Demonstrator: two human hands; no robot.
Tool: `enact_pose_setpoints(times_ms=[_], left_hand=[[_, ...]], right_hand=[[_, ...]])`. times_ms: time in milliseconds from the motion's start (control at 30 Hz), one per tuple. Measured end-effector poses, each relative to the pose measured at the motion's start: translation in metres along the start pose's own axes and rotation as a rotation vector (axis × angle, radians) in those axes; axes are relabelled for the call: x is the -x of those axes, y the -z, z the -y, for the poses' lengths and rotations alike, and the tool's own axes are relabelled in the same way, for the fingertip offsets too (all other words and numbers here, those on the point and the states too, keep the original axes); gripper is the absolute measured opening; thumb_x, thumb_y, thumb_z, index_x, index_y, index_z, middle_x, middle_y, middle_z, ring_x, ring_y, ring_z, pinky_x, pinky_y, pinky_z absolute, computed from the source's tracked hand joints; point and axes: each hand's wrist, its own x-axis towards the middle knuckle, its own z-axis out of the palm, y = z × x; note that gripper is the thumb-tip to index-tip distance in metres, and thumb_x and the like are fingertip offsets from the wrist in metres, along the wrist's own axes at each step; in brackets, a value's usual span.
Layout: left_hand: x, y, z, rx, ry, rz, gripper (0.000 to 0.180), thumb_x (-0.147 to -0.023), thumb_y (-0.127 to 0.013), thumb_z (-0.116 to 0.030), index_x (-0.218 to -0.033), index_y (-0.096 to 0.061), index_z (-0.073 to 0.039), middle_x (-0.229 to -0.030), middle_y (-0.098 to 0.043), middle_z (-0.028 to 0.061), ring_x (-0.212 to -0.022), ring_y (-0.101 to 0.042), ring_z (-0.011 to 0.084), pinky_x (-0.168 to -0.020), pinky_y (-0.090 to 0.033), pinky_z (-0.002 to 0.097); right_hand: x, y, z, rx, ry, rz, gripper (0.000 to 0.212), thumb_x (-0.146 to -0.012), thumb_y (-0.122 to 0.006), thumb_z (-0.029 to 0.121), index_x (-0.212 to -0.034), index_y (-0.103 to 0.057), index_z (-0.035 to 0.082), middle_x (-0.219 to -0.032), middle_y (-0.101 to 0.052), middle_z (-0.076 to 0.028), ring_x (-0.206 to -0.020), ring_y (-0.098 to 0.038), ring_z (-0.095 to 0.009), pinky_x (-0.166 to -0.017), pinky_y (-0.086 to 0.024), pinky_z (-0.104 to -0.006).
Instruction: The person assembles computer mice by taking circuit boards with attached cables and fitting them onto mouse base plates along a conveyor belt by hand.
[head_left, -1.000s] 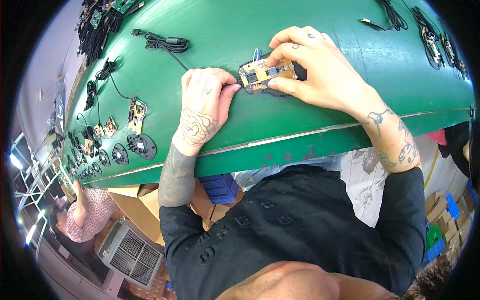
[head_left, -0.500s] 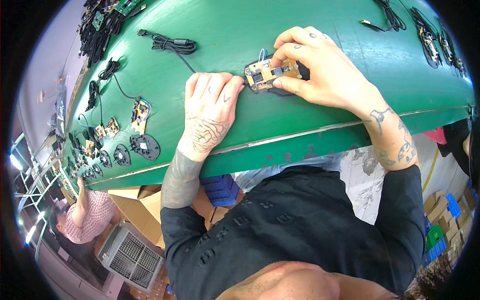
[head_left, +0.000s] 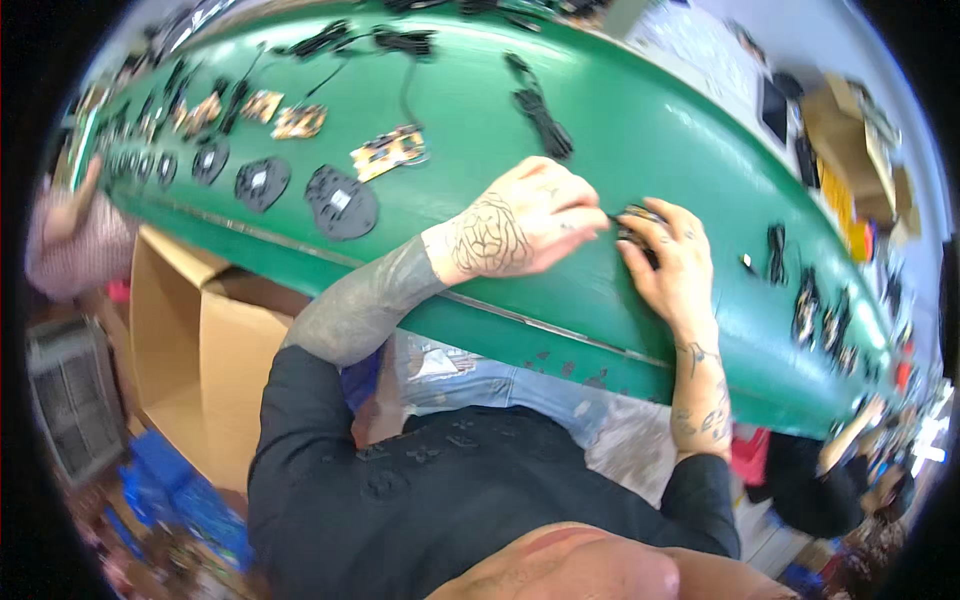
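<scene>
The head has swung since a moment ago, so far left a cardboard box (head_left: 200, 340) now shows below the green table (head_left: 640, 130), and black round parts (head_left: 342, 200) and a yellow circuit board (head_left: 388, 151) lie along the top. The left hand (head_left: 520, 220), flat beside the board before, is now fingers curled, tips pinching toward a small dark piece (head_left: 638, 216). The right hand (head_left: 672, 258) closes on that piece from the other side, no longer on a yellow board; the grip looks two-handed, the piece mostly hidden near the table's front edge.
</scene>
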Motion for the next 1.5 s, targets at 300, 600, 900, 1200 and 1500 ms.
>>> enact_pose_setpoints(times_ms=[300,600,900,1200,1500], left_hand=[[0.017,0.132,-0.086,0.626,-0.218,-0.565,0.015,-0.088,-0.061,-0.011,-0.092,-0.076,-0.009,-0.09,-0.066,0.0029,-0.075,-0.06,0.0156,-0.069,-0.047,0.0307],[0.125,0.169,-0.029,0.351,0.133,-0.775,0.017,-0.093,-0.058,-0.006,-0.107,-0.067,-0.008,-0.099,-0.066,0.0084,-0.081,-0.061,0.0215,-0.073,-0.05,0.0351],[0.184,0.148,0.054,-0.245,0.634,0.06,0.049,-0.088,-0.065,-0.009,-0.136,-0.055,-0.011,-0.137,-0.056,0.0108,-0.126,-0.052,0.0318,-0.109,-0.038,0.0425],[0.13,0.084,0.011,-0.155,0.555,0.056,0.054,-0.083,-0.075,-0.02,-0.132,-0.056,-0.008,-0.126,-0.056,0.014,-0.115,-0.054,0.0338,-0.099,-0.044,0.0435],[0.072,0.024,-0.036,-0.163,0.451,0.224,0.04,-0.086,-0.073,-0.022,-0.125,-0.065,-0.019,-0.126,-0.054,0.0137,-0.115,-0.054,0.033,-0.097,-0.044,0.0448]], right_hand=[[0.014,0.017,-0.102,0.69,-0.667,-0.06,0.035,-0.085,-0.066,0.032,-0.116,-0.07,0.014,-0.129,-0.061,-0.019,-0.115,-0.059,-0.038,-0.097,-0.048,-0.0482],[-0.095,-0.055,0.093,-0.106,0.262,0.025,0.033,-0.086,-0.071,0.012,-0.119,-0.066,0.011,-0.129,-0.061,-0.014,-0.115,-0.061,-0.032,-0.097,-0.05,-0.0407],[-0.198,-0.099,0.166,-0.005,0.37,0.581,0.047,-0.082,-0.07,0.018,-0.128,-0.063,0.013,-0.12,-0.066,-0.013,-0.114,-0.061,-0.031,-0.098,-0.051,-0.041],[-0.117,-0.042,0.041,-0.708,-0.303,-0.098,0.042,-0.091,-0.071,0.02,-0.126,-0.058,0.003,-0.097,-0.071,-0.011,-0.078,-0.067,-0.014,-0.066,-0.054,-0.0278],[-0.01,-0.05,-0.027,-0.895,-0.375,-0.097,0.041,-0.093,-0.071,0.018,-0.131,-0.06,0.007,-0.119,-0.061,-0.009,-0.089,-0.066,-0.013,-0.077,-0.055,-0.0269]])
